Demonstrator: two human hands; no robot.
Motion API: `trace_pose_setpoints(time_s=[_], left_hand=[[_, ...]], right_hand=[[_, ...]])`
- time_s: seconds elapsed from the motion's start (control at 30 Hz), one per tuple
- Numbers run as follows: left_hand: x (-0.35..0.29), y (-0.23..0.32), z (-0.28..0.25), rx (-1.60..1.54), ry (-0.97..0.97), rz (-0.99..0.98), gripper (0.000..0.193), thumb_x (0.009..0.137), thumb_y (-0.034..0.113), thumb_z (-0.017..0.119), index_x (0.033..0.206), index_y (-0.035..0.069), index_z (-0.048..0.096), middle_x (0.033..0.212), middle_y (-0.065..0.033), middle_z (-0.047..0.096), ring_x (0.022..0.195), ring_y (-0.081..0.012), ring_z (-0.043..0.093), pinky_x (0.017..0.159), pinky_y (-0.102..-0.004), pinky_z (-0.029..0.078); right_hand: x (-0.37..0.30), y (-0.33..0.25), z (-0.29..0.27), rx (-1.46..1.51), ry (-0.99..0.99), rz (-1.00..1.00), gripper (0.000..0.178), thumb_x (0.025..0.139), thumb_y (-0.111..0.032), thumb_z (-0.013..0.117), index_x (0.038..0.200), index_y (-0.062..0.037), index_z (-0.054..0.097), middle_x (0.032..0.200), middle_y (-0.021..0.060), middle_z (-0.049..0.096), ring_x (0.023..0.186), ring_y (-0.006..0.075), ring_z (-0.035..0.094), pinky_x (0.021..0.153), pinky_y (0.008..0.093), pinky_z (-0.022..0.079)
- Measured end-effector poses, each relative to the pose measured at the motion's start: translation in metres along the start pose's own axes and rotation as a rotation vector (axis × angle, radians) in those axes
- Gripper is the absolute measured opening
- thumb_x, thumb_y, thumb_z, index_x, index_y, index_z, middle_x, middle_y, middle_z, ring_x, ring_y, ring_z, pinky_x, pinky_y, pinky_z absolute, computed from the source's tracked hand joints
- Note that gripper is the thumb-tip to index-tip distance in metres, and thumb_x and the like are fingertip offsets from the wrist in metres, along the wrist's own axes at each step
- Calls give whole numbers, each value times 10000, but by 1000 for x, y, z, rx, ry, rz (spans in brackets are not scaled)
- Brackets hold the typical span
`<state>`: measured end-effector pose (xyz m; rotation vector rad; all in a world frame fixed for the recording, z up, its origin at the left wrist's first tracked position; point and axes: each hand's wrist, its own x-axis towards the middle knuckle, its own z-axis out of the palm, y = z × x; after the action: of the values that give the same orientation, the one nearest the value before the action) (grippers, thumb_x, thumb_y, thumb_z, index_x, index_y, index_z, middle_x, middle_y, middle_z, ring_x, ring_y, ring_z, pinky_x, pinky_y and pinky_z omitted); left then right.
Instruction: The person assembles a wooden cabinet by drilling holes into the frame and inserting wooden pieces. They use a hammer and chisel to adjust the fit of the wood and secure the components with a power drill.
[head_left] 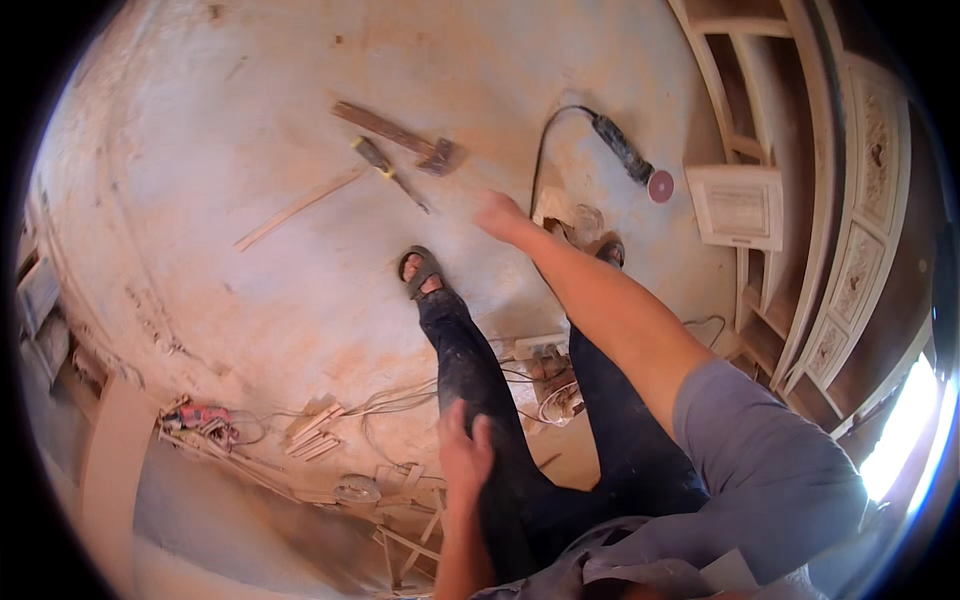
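Observation:
My right hand (502, 217) is stretched forward over the floor, smeared by motion, so its fingers cannot be made out. Just beyond it, to the left, lies a screwdriver (374, 156) with a black and yellow handle. Behind that is a hammer (385, 127) with a wooden handle and a dark, blocky head. A thin wood strip (300, 209) lies left of the screwdriver. Beside my left thigh hangs my left hand (466, 452), thumb apart from the fingers, with nothing visible in it.
An angle grinder (624, 147) with a reddish disc lies to the right, its cord curving toward my feet. Carved cabinet frames (850, 270) and a small panel door (738, 207) stand at the right. Cables (385, 402), wood offcuts (314, 432) and a red tool (205, 420) lie lower left.

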<state>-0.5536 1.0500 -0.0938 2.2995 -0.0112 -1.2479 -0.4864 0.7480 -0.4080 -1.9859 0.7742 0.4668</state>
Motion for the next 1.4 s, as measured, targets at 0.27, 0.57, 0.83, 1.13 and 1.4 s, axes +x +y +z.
trace_pose_setpoints(time_s=[0.27,0.57,0.83,1.13,1.4], left_hand=[[14,29,-7,368,-9,110,389,882,161,694,1200,-44,605,1093,-241,652,1003,-439,612,854,-503,507],[24,28,1,438,23,114,368,891,169,675,1172,-64,628,1018,-245,666,952,-446,631,815,-500,516],[7,42,32,639,-98,168,417,868,177,667,1199,-77,645,1031,-249,706,970,-426,668,852,-495,526],[-8,84,35,1110,-310,402,394,895,213,624,1194,-41,662,1055,-228,708,1027,-426,648,912,-507,506],[-82,217,121,1050,-529,501,422,918,170,588,1234,-107,626,1073,-245,726,1002,-319,715,911,-378,541]], right_hand=[[155,-37,90,627,-11,309,912,779,-194,711,1598,-144,312,1262,195,664,1006,291,684,855,376,540],[126,-48,107,818,436,557,308,770,-138,671,1075,-99,644,887,123,695,813,266,682,693,404,537],[-119,-55,5,992,-127,472,753,808,6,622,1498,-193,398,750,173,641,643,306,662,532,463,510],[-383,31,-106,846,72,469,520,739,-91,603,1258,-75,631,1023,218,714,860,374,719,724,467,556],[-565,160,-126,942,581,992,704,725,-97,599,1421,-172,524,1052,220,721,917,404,713,751,487,564]])
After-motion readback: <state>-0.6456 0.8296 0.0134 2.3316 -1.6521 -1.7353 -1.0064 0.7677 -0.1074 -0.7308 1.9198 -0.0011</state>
